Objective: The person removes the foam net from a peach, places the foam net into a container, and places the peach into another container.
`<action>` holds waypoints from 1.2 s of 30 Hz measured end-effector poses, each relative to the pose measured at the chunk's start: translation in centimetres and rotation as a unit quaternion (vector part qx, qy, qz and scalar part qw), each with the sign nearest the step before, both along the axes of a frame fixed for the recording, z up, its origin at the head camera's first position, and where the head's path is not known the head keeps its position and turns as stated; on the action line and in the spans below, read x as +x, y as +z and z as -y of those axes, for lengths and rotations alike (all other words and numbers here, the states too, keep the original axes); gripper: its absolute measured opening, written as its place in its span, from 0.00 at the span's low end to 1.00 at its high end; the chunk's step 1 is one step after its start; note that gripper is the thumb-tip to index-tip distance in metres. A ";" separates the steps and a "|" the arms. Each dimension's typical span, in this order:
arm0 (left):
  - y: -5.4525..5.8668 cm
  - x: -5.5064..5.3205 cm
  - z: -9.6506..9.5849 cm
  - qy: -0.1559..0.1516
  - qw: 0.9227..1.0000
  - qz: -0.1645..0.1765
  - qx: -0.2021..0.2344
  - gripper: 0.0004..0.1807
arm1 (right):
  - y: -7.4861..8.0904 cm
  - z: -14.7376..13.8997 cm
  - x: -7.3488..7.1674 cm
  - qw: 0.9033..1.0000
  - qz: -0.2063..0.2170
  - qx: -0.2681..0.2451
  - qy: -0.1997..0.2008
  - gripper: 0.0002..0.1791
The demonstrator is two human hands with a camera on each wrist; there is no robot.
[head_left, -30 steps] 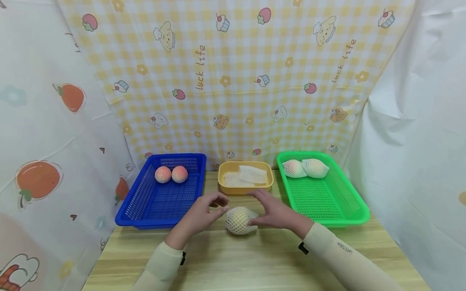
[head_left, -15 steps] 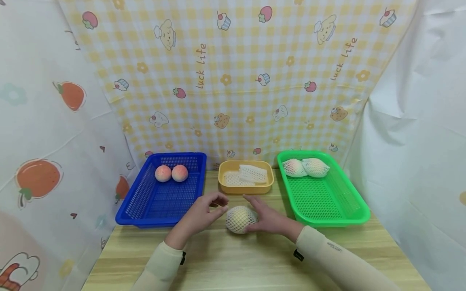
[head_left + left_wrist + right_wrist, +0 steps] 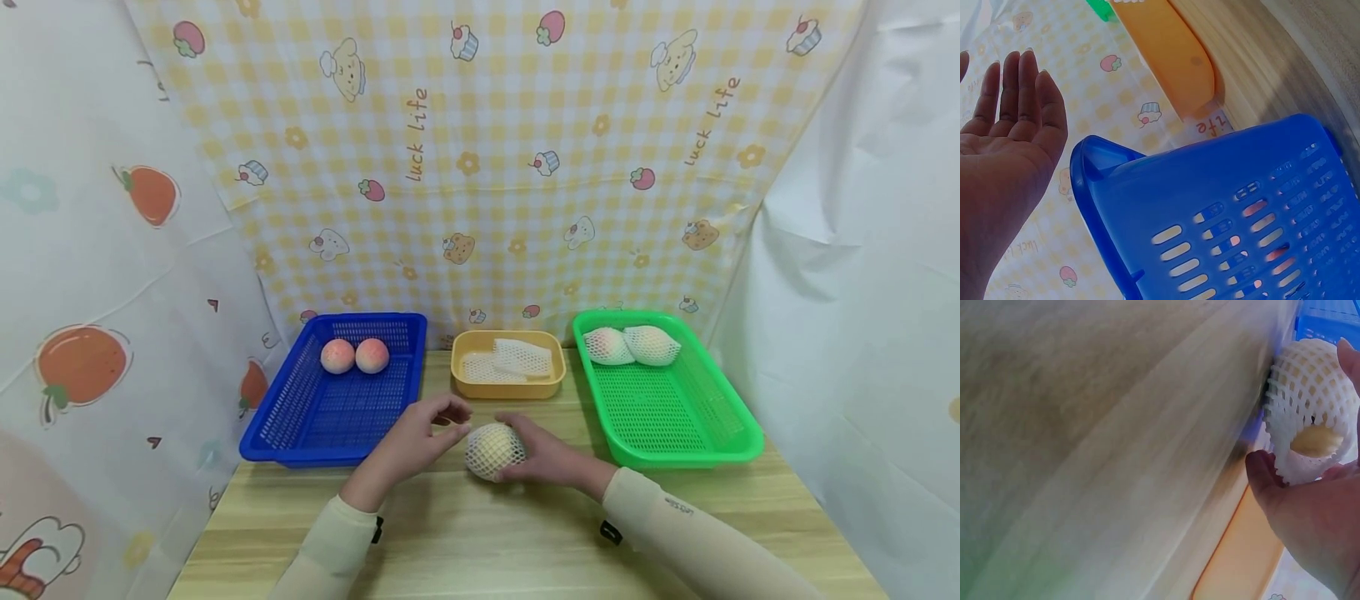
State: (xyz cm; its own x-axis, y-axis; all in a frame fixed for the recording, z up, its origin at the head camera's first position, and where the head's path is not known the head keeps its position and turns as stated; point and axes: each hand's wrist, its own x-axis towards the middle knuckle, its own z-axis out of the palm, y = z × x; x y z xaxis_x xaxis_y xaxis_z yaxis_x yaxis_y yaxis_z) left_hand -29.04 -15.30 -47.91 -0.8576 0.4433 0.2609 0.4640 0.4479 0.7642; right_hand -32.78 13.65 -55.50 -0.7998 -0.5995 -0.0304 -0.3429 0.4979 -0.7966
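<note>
A pale yellow peach in a white foam net [image 3: 493, 452] sits on the table at front centre. From its right side my right hand [image 3: 551, 454] grips it, thumb at the near side and fingers at the far side. The right wrist view shows the net's open end [image 3: 1316, 440] facing my palm, with bare yellowish fruit inside it. My left hand [image 3: 420, 437] hovers just left of the netted peach, fingers loosely bent and holding nothing. In the left wrist view, that palm and its fingers [image 3: 1019, 106] show nothing held.
Two bare pink peaches [image 3: 355, 357] lie in a blue basket [image 3: 330, 458] at left. A yellow tray [image 3: 506, 390] holding white foam nets [image 3: 517, 358] stands behind my hands. At right, a green basket [image 3: 682, 457] holds two netted peaches [image 3: 630, 345]. A checked curtain [image 3: 480, 208] hangs behind.
My right hand has moved left and closed around the netted peach, its fingers coming down from above it. My left hand has stayed in place.
</note>
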 end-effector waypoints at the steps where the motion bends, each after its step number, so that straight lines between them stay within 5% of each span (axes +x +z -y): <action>1: 0.0 0.0 0.0 0.000 1.000 0.000 0.000 0.08 | 0.0 0.1 0.0 1.000 0.001 -0.003 0.000 0.58; 10: 0.1 0.0 -0.2 0.008 1.000 0.007 0.008 0.08 | 0.5 0.4 0.4 0.999 -0.022 -0.029 -0.015 0.50; 19: 0.0 0.0 0.2 0.042 0.998 0.019 0.042 0.05 | 5.5 -0.4 0.7 0.992 -0.085 -0.096 -0.006 0.48; 25: 0.1 0.0 -0.1 0.013 0.997 0.005 0.081 0.08 | 7.5 -0.8 1.1 0.990 -0.097 -0.102 0.023 0.49; 36: -0.1 0.1 -0.8 -0.062 0.987 -0.031 0.144 0.24 | 7.5 -0.7 1.3 0.988 -0.113 -0.099 0.044 0.50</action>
